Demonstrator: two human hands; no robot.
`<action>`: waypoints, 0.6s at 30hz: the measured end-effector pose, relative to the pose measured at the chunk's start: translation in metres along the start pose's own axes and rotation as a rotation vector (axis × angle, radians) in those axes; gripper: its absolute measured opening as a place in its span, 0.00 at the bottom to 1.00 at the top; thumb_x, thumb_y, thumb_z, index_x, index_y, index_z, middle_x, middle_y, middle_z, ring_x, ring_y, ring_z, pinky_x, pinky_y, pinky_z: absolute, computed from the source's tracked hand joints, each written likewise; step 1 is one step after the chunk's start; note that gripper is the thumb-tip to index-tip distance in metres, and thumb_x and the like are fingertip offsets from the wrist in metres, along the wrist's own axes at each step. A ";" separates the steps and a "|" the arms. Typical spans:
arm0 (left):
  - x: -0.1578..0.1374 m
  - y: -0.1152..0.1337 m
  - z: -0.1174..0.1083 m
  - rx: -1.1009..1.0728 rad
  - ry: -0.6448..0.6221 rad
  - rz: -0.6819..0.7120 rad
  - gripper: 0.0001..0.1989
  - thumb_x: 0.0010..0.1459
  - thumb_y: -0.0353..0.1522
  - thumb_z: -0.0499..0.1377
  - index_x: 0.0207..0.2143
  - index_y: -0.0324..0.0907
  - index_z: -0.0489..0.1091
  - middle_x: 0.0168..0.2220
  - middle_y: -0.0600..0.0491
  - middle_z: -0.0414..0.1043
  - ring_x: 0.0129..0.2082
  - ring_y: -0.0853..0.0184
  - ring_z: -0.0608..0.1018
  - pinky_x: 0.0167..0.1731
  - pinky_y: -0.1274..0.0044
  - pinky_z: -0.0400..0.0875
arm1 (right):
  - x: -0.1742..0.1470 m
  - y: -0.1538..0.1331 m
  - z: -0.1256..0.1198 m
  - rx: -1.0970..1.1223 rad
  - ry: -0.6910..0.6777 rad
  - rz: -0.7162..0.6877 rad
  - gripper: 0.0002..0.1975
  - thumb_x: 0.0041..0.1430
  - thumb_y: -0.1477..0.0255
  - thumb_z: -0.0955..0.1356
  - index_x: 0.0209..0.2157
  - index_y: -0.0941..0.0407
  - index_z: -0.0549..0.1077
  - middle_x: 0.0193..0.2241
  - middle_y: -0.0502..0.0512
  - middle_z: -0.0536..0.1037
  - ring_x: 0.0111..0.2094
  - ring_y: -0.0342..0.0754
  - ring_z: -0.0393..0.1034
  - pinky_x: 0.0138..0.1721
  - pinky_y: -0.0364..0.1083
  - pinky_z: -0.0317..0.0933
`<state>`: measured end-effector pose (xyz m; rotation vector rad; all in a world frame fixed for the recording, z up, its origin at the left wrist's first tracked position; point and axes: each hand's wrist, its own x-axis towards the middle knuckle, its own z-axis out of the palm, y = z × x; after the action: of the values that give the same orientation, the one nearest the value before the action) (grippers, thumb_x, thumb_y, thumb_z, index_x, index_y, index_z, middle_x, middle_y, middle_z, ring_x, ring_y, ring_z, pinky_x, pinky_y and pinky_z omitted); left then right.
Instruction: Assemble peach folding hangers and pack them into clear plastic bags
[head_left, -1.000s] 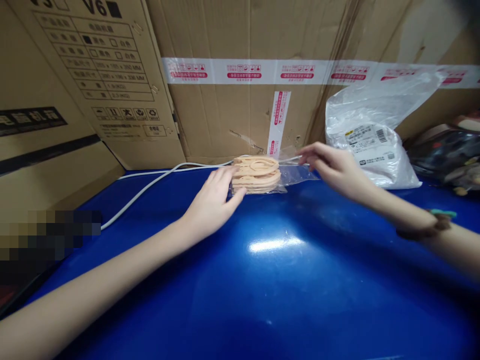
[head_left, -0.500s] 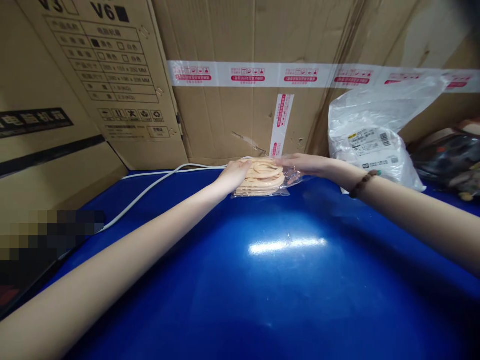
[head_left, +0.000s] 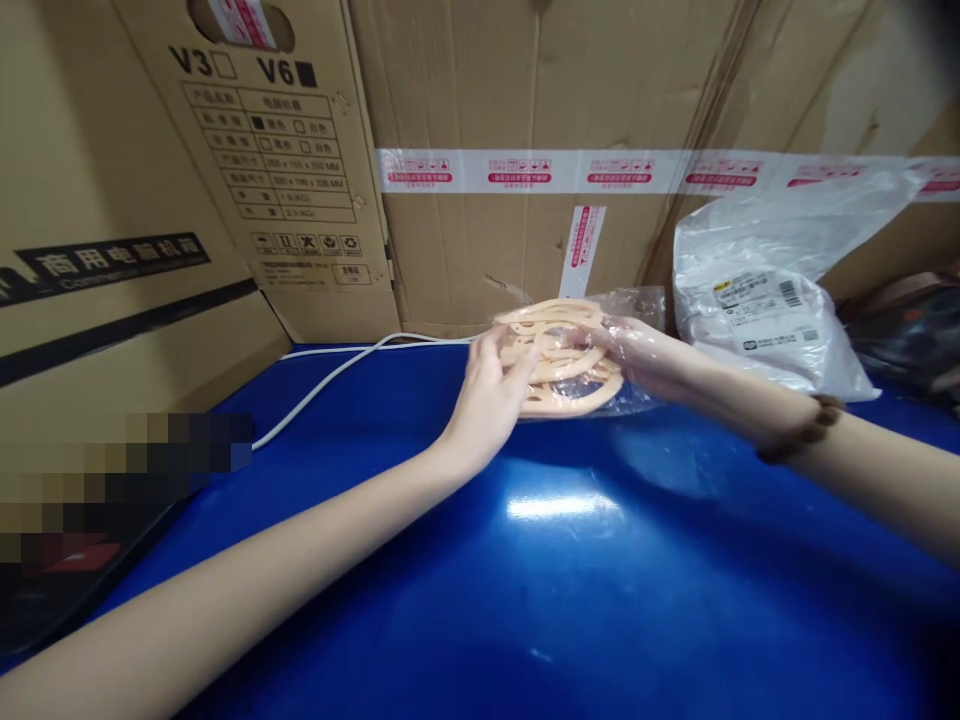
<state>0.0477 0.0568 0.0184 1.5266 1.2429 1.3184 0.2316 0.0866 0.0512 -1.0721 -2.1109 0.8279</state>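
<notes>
A clear plastic bag (head_left: 639, 305) holds a stack of flat, peach-coloured curved pieces (head_left: 570, 397) with cut-out openings; what they are I cannot make out. My left hand (head_left: 487, 395) grips the stack at its left side, thumb on top and fingers behind. From the right, my right hand (head_left: 637, 352) has its fingers closed on the pieces, with loose clear film over part of the hand. Whether that hand is inside the bag I cannot tell. The stack is tilted, its top face turned partly towards me.
Cardboard boxes (head_left: 465, 245) wall off the back and left of the blue table (head_left: 450, 620). A white cable (head_left: 315, 392) runs along the back left. At the right stands a white plastic parcel (head_left: 757, 345) with a label, beside a dark bundle (head_left: 907, 335).
Both hands have brought the bagged pieces nearer to me and slightly right, tilting them so the curved outlines show more. The view has shifted a little to the left.
</notes>
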 end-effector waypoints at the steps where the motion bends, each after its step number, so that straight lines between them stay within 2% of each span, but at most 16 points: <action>1: -0.009 0.003 -0.005 -0.025 0.002 -0.040 0.31 0.64 0.39 0.55 0.65 0.41 0.50 0.68 0.44 0.50 0.67 0.59 0.56 0.65 0.67 0.51 | -0.009 -0.006 0.004 0.124 -0.032 0.029 0.26 0.70 0.63 0.55 0.62 0.59 0.62 0.48 0.65 0.79 0.44 0.58 0.77 0.44 0.57 0.73; 2: -0.017 0.006 -0.011 -0.056 -0.018 -0.094 0.31 0.65 0.40 0.54 0.66 0.41 0.50 0.67 0.43 0.53 0.66 0.57 0.59 0.63 0.65 0.55 | -0.018 -0.011 0.009 0.214 -0.055 0.050 0.26 0.69 0.63 0.56 0.63 0.59 0.60 0.50 0.66 0.77 0.46 0.58 0.76 0.46 0.57 0.72; 4: -0.032 0.011 -0.023 -0.120 -0.118 -0.217 0.25 0.65 0.40 0.53 0.61 0.38 0.60 0.61 0.40 0.64 0.58 0.54 0.70 0.56 0.63 0.68 | -0.035 -0.019 0.019 0.319 -0.089 0.081 0.26 0.68 0.64 0.59 0.64 0.58 0.58 0.53 0.65 0.75 0.49 0.58 0.75 0.48 0.56 0.72; 7: -0.049 0.014 -0.039 -0.175 -0.222 -0.383 0.15 0.64 0.34 0.56 0.48 0.34 0.73 0.49 0.39 0.76 0.43 0.58 0.81 0.43 0.69 0.78 | -0.055 -0.027 0.034 0.506 -0.060 0.230 0.25 0.65 0.67 0.63 0.62 0.56 0.62 0.52 0.63 0.76 0.48 0.55 0.75 0.48 0.53 0.72; 9: -0.059 0.013 -0.048 -0.180 -0.204 -0.457 0.12 0.62 0.30 0.58 0.46 0.33 0.74 0.47 0.40 0.77 0.38 0.63 0.82 0.37 0.75 0.79 | -0.065 -0.030 0.043 0.657 0.005 0.396 0.22 0.62 0.69 0.67 0.57 0.57 0.68 0.49 0.62 0.78 0.45 0.53 0.77 0.46 0.48 0.73; 11: -0.067 0.011 -0.060 -0.183 -0.160 -0.518 0.12 0.61 0.28 0.60 0.46 0.35 0.74 0.47 0.41 0.78 0.37 0.65 0.82 0.33 0.79 0.79 | -0.073 -0.031 0.048 0.761 0.049 0.521 0.19 0.60 0.70 0.69 0.53 0.58 0.71 0.46 0.61 0.81 0.41 0.51 0.79 0.42 0.45 0.74; 15: -0.077 0.017 -0.097 -0.181 -0.019 -0.596 0.10 0.57 0.27 0.64 0.42 0.39 0.76 0.48 0.45 0.78 0.38 0.64 0.83 0.24 0.84 0.78 | -0.085 -0.032 0.049 0.803 0.074 0.620 0.17 0.60 0.70 0.70 0.51 0.57 0.72 0.40 0.59 0.83 0.33 0.48 0.80 0.34 0.41 0.74; 18: -0.081 0.030 -0.132 -0.090 0.052 -0.597 0.09 0.54 0.27 0.65 0.39 0.42 0.79 0.49 0.48 0.77 0.32 0.67 0.83 0.22 0.85 0.77 | -0.091 -0.029 0.046 0.767 0.107 0.666 0.19 0.60 0.69 0.70 0.52 0.57 0.71 0.40 0.58 0.83 0.33 0.47 0.80 0.33 0.40 0.73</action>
<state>-0.0754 -0.0360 0.0510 0.9494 1.4984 0.9999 0.2270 -0.0158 0.0224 -1.3160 -1.1263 1.6631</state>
